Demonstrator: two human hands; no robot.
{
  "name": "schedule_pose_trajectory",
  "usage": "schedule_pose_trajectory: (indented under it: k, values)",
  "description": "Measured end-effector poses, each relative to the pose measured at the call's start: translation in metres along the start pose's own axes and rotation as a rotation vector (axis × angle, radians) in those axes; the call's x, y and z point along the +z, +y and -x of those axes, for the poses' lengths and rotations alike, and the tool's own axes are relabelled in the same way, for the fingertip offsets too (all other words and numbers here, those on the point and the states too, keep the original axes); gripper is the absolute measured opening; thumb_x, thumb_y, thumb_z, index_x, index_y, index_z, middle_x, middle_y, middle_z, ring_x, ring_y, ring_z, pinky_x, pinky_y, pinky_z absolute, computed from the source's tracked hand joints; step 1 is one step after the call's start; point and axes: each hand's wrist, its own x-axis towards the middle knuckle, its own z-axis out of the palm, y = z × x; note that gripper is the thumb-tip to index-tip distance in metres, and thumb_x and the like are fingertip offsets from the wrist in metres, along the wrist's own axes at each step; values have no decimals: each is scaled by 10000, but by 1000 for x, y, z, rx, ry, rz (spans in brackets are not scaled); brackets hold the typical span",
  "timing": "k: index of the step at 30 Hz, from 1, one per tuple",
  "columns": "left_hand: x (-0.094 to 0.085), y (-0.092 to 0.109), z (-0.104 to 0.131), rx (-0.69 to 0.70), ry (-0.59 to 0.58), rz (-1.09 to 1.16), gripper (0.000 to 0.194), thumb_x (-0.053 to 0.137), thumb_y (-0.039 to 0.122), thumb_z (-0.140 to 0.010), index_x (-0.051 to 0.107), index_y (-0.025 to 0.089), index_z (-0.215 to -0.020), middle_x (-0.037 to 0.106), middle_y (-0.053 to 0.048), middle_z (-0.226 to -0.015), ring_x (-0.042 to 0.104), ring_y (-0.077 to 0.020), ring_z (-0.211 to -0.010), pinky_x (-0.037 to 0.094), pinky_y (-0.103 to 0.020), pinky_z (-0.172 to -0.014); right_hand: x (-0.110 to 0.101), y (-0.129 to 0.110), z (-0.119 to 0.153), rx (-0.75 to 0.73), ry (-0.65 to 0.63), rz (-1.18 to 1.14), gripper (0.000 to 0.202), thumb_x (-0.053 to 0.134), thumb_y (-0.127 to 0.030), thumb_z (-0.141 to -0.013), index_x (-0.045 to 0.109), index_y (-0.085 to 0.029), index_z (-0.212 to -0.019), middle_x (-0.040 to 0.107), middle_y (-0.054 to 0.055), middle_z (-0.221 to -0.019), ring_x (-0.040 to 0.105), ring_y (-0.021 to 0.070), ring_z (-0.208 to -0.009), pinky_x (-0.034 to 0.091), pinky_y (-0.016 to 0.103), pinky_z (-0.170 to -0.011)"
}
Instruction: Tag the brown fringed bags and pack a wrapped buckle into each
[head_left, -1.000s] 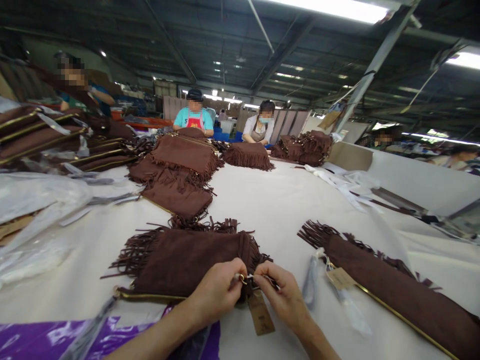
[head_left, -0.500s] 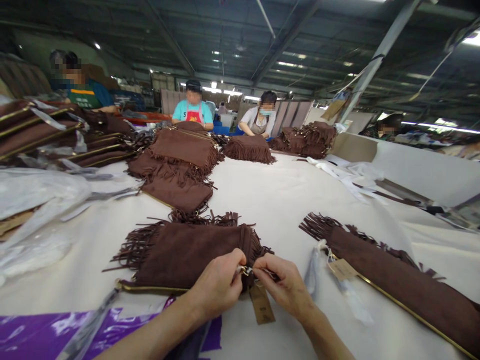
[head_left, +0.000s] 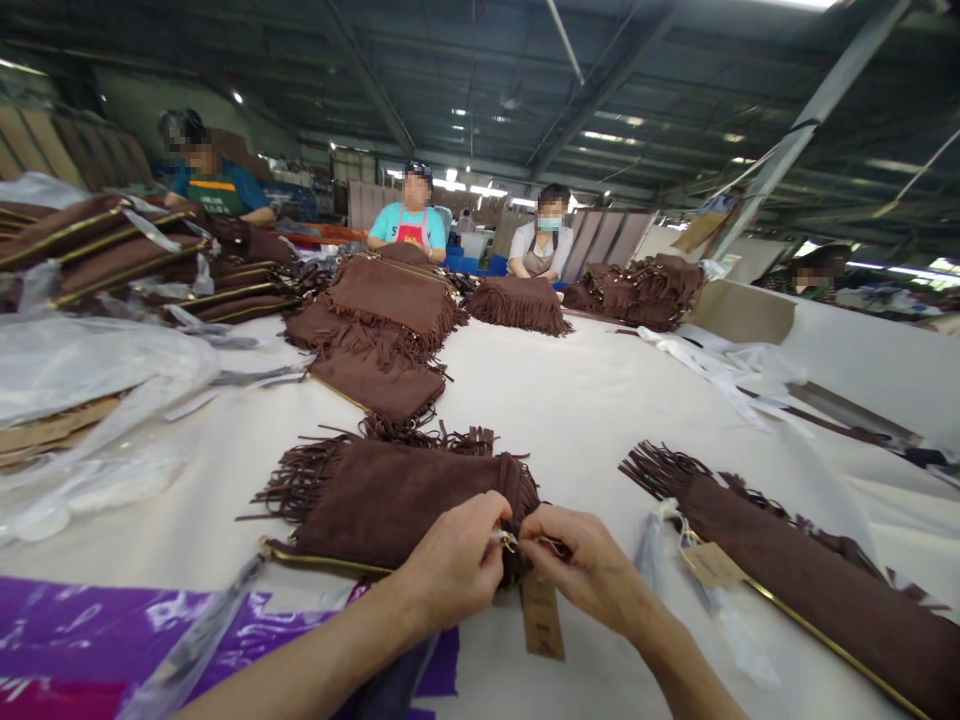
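Note:
A brown fringed bag (head_left: 397,500) with a gold zip lies flat in front of me. At its right end my left hand (head_left: 461,550) pinches a small gold metal clasp (head_left: 510,541). Close beside it, my right hand (head_left: 581,560) is closed, thumb and finger pressed together on a thin string or cord end by the clasp. A tan paper tag (head_left: 543,615) hangs just below the fingers. Another brown fringed bag (head_left: 810,590) lies to the right, with its own tag (head_left: 712,564) and a plastic-wrapped strap.
Piles of brown bags (head_left: 394,295) stand further back and at the left (head_left: 112,250). Clear plastic (head_left: 97,370) and a purple printed bag (head_left: 90,640) lie at the left on the white table (head_left: 555,400). Several people are beyond the table.
The whole view has shifted, so the table and bags appear slightly further right. Both hands remain at the clasp, and the tag below them hangs straighter.

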Motion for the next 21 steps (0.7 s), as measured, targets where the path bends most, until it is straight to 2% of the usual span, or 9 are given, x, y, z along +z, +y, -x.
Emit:
schedule_pose_trajectory:
  k: [9,14,21]
  values:
    - [-2,-2,0,8,24,29,245,436,18,-700,468,199,-862,539,0,-798,507,-155,-745,369,-246,-656,-19,-4,-15,29,-155,10,162,490,-119,-787,551,-195,-658,499,-45,-585,426,113,-535,274,230,-491]
    - [-2,-2,1,16,29,40,258,438,13,-690,473,197,-868,551,-5,-814,520,-160,-767,380,-250,-677,-18,-4,-23,10,-190,48,173,492,-91,-770,563,-197,-654,495,-53,-579,431,113,-534,290,226,-510]
    - [-3,-2,1,17,41,35,262,433,19,-689,463,205,-872,560,-7,-831,527,-165,-782,394,-256,-698,-16,-8,-28,-31,-217,16,188,508,-73,-774,613,-200,-683,575,-27,-644,500,127,-583,345,223,-545]
